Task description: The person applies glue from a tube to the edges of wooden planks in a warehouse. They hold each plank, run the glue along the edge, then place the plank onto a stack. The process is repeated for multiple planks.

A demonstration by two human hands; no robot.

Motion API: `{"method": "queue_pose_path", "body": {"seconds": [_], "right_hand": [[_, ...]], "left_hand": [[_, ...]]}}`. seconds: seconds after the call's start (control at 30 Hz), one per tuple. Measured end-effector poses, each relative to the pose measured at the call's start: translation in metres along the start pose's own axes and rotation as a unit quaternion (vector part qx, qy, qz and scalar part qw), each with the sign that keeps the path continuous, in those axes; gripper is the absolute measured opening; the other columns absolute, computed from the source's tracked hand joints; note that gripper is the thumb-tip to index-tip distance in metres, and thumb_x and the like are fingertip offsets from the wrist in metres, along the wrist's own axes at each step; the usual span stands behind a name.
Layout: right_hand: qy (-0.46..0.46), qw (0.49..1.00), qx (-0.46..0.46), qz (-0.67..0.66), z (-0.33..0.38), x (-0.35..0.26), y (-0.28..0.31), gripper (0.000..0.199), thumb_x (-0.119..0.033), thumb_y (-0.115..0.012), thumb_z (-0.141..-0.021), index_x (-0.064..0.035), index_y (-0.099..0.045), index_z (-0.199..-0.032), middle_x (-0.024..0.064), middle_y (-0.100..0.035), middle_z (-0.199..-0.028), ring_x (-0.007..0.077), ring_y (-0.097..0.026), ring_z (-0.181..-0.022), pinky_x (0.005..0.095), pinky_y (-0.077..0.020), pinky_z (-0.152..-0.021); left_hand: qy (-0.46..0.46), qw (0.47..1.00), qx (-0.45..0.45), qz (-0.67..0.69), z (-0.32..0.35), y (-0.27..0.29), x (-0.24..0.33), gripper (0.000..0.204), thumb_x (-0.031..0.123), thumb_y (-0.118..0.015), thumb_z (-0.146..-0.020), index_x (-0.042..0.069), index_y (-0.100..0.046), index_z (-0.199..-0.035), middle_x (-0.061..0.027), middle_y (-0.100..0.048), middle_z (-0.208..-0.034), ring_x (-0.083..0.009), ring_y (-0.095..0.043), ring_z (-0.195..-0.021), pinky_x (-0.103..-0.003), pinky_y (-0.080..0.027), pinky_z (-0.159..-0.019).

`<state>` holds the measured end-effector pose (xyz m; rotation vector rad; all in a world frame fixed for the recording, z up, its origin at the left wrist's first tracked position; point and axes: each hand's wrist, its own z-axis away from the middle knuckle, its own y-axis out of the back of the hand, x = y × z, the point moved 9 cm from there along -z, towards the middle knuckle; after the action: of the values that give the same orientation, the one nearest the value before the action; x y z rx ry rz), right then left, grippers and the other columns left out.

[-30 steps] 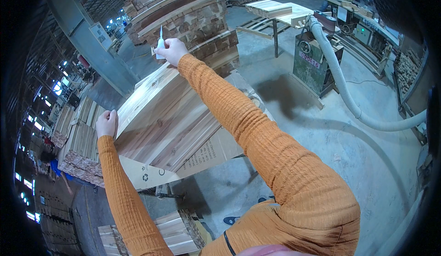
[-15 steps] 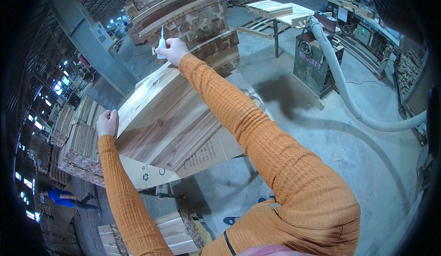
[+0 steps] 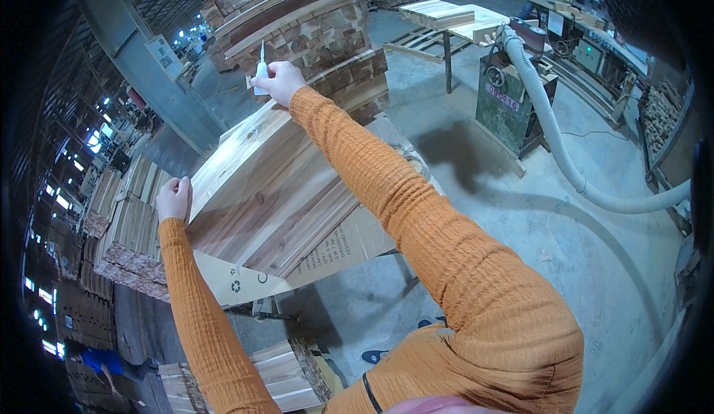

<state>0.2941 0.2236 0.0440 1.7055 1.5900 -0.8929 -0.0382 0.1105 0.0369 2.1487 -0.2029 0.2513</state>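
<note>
A striped wooden panel (image 3: pixel 275 191) lies at a slant in front of me, its far left part brightly lit. My left hand (image 3: pixel 175 197) is closed at the panel's left edge, with fingers curled and thumb against it; the fingertips are partly hidden. Above the panel's far end, my right hand (image 3: pixel 282 83) is closed around a small white squeeze bottle (image 3: pixel 261 72). The bottle stands upright, its thin pointed nozzle facing up. Printed cardboard (image 3: pixel 327 254) lies under the panel and sticks out along the near side.
A tall stack of wood pieces (image 3: pixel 297 27) rises just beyond the panel. More stacked boards (image 3: pixel 134 243) stand at left, and panels (image 3: pixel 286 377) lie low near me. To the right are a green machine (image 3: pixel 509 105) and a pale hose (image 3: pixel 554 139). A person in blue (image 3: pixel 104 360) is at lower left.
The person in blue at lower left has moved lower in the picture, with an arm now reaching down. Both my hands, the bottle and the panel stay in place.
</note>
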Motion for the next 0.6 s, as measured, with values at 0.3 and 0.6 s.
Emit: {"method": "queue_pose_path", "body": {"seconds": [0.3, 0.6], "right_hand": [[-0.008, 1.0, 0.002, -0.004, -0.0015, 0.0016, 0.0013, 0.032, -0.028, -0.073, -0.073, -0.0003, -0.068, -0.088, 0.0152, -0.068, -0.084, 0.026, -0.067, -0.078, 0.0366, -0.0515, -0.075], [-0.005, 1.0, 0.001, 0.019, 0.0017, -0.0018, 0.0021, 0.032, -0.024, -0.071, -0.076, 0.0034, -0.068, -0.092, 0.0116, -0.069, -0.083, 0.0174, -0.066, -0.076, 0.0308, -0.0509, -0.072]], "left_hand": [[-0.013, 1.0, 0.008, -0.012, -0.0009, 0.0013, 0.003, 0.04, 0.038, -0.057, -0.085, -0.001, -0.065, -0.084, -0.0209, -0.063, -0.075, -0.0323, -0.062, -0.072, -0.038, -0.046, -0.068], [0.026, 0.999, -0.03, -0.031, 0.0012, -0.001, 0.0001, 0.04, 0.038, -0.055, -0.085, 0.001, -0.067, -0.093, -0.0203, -0.066, -0.087, -0.0354, -0.064, -0.084, -0.04, -0.048, -0.076]]}}
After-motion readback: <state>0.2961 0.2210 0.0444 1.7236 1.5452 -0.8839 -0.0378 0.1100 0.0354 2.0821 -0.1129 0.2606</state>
